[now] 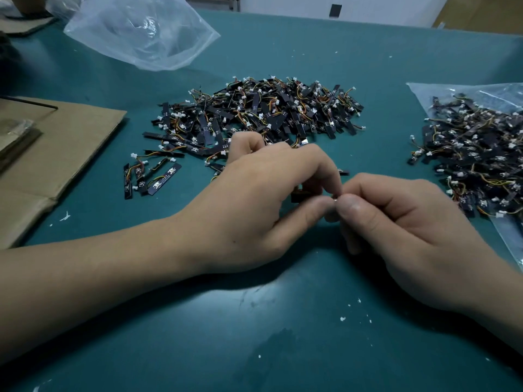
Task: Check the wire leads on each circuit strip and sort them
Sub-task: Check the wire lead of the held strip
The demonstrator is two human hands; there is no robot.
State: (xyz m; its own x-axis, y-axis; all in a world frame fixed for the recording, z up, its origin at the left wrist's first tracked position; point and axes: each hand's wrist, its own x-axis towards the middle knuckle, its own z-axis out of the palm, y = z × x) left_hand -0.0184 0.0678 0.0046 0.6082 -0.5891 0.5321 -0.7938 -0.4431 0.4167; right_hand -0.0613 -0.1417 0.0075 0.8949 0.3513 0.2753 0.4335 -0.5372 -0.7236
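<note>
My left hand [263, 202] and my right hand [402, 222] meet fingertip to fingertip over the middle of the green mat. Between them they pinch one small black circuit strip [300, 196], mostly hidden by the fingers; its wire lead is covered. Behind the hands lies a large heap of black strips [263, 108] with coloured wires and white connectors. A few separate strips [154, 176] lie apart to the left of the heap. A second heap of strips [475, 162] lies on a clear plastic bag at the right.
A flattened cardboard sheet [56, 165] covers the left side of the mat. A crumpled clear plastic bag [135, 29] lies at the back left. Small white scraps dot the green mat [283, 335] near the front.
</note>
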